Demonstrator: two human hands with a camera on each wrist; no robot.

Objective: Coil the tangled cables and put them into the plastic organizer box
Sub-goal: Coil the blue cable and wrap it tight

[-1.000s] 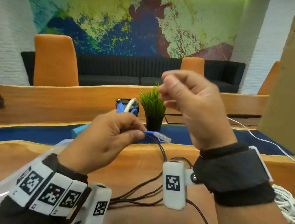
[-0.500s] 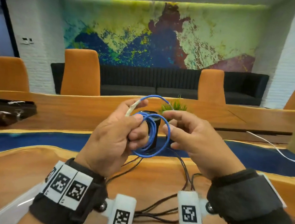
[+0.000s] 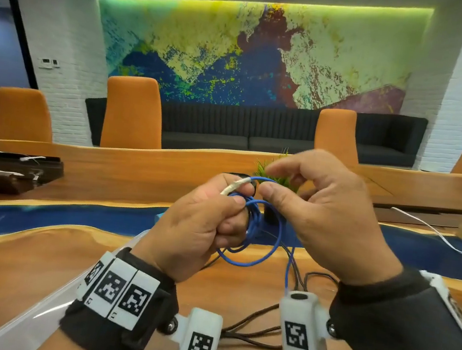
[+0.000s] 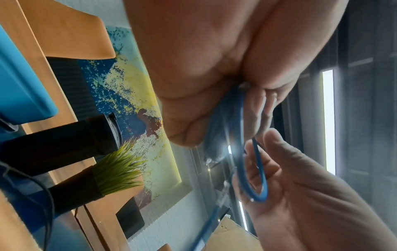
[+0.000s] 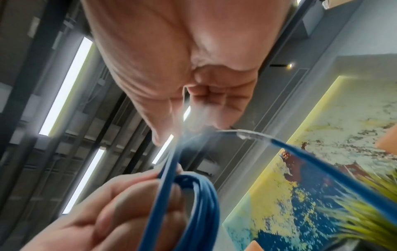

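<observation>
The blue cable (image 3: 261, 253) has a smooth, slightly glossy plastic jacket, its plug (image 3: 232, 186) in clear plastic. The worktop (image 3: 27, 261) is polished wood with a glossy blue inlay at 12 o'clock. Wrist straps (image 3: 402, 332) are matt black cloth; the marker housings (image 3: 302, 331) are smooth white plastic. Thin cables (image 3: 249, 335) look matt black.

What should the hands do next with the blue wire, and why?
Probably the right hand should tuck the loose plug end through the loops. The left hand already grips the blue cable wound into several rings, while the pale plug end sticks out beside the right thumb, so the coil could spring open.
</observation>
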